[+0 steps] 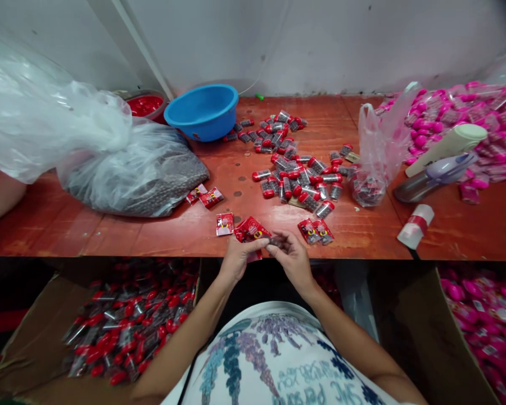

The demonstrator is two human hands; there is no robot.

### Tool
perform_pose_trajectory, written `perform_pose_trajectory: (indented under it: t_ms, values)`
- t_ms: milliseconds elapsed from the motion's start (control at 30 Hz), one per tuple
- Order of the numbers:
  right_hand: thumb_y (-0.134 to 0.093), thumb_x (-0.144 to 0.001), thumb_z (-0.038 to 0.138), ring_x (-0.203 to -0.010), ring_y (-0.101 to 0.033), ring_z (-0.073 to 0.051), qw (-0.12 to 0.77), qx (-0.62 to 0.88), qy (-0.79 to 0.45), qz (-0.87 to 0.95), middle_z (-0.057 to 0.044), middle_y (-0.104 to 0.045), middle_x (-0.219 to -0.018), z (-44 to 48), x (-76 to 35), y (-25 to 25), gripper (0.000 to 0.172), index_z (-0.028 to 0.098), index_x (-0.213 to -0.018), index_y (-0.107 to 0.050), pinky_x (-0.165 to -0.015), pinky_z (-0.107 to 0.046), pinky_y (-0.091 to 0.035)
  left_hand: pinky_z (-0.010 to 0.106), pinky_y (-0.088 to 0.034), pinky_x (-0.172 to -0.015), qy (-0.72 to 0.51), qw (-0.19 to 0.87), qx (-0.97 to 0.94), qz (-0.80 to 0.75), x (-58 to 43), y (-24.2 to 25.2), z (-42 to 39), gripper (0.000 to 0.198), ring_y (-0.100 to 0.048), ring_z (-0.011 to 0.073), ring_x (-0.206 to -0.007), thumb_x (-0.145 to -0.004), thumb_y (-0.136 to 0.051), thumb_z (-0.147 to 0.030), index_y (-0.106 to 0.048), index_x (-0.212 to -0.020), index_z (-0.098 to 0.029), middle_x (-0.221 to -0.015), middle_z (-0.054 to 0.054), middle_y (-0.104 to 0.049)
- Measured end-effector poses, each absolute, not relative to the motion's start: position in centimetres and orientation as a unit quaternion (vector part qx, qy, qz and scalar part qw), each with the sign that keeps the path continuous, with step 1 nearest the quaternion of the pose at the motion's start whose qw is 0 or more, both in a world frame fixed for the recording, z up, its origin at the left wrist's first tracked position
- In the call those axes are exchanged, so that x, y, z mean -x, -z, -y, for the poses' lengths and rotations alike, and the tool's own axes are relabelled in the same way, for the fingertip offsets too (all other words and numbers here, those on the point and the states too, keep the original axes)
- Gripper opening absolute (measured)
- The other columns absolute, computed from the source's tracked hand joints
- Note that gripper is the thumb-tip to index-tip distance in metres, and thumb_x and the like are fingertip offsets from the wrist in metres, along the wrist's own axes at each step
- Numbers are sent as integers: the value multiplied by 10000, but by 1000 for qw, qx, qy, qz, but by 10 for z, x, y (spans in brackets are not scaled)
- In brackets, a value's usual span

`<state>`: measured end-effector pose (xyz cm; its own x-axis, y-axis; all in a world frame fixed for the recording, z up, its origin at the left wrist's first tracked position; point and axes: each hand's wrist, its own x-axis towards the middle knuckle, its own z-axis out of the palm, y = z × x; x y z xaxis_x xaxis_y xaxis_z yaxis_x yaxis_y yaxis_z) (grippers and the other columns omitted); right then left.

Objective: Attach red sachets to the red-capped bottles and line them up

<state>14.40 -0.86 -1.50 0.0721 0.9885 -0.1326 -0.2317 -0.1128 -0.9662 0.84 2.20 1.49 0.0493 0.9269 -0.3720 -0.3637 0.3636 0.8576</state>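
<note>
At the table's front edge, my left hand [238, 260] pinches a red printed card [253, 229] between thumb and fingers. My right hand [294, 260] is closed beside it, its fingertips meeting my left thumb around a small dark, partly clear piece [275, 242] that is mostly hidden. A single card [225, 224] lies left of my hands, and two red cards [316, 230] lie to the right. Farther left, two more cards [206, 196] touch the plastic bag. Beyond my hands spreads a pile of small clear tubes with red caps [301, 177].
A blue basin [202, 115] stands at the back beside a big clear bag [139, 169] of dark beads. On the right are a small plastic bag [371, 163], a flask [434, 177], a white roll [416, 226] and pink items [459, 124]. Below, a cardboard box [42, 343] holds red-capped tubes.
</note>
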Motion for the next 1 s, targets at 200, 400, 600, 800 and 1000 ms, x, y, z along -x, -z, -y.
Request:
perform_pose_trajectory:
  t_ms: [200, 400, 600, 800, 1000]
  values:
    - [-724, -717, 363, -814, -644, -177, 503, 450, -643, 362, -21, -676, -988, 3, -152, 18, 461, 250, -1154, -628, -667, -298, -568, 309, -534, -716, -510, 656, -271, -486, -9, -14, -23, 312, -655, 172, -708, -560, -834, -211, -682, -820, -131, -790, 46, -707]
    - [-772, -654, 391, -774, -644, -177, 489, 465, -638, 370, -8, -688, -900, -1, -158, 29, 455, 230, -1063, -656, -692, -316, -563, 286, -533, -667, -469, 694, -270, -474, -13, -6, -19, 248, -651, 163, -652, -566, -828, -182, -689, -764, -125, -727, 37, -700]
    - [-732, -706, 444, -718, -595, -163, 467, 561, -454, 510, -28, -645, -867, -4, -185, 45, 321, 212, -922, -686, -670, -299, -505, 290, -545, -699, -448, 738, -211, -458, -13, 6, -21, 341, -694, 195, -747, -583, -804, -129, -689, -904, -138, -865, 71, -734]
    - [-668, -761, 508, -870, -581, -251, 357, 691, -211, 592, -93, -605, -1006, -3, -217, 41, 413, 218, -1056, -670, -738, -370, -468, 395, -574, -734, -461, 750, -135, -454, -3, 11, -23, 433, -703, 264, -850, -596, -759, -61, -627, -1000, -144, -952, 134, -729]
    - [-579, -865, 369, -834, -599, -199, 398, 573, -330, 635, -65, -624, -976, -9, -166, 27, 279, 244, -1104, -651, -745, -316, -482, 291, -577, -670, -529, 693, -134, -472, -12, 16, -28, 274, -687, 164, -680, -563, -808, -89, -657, -790, -117, -759, 53, -723]
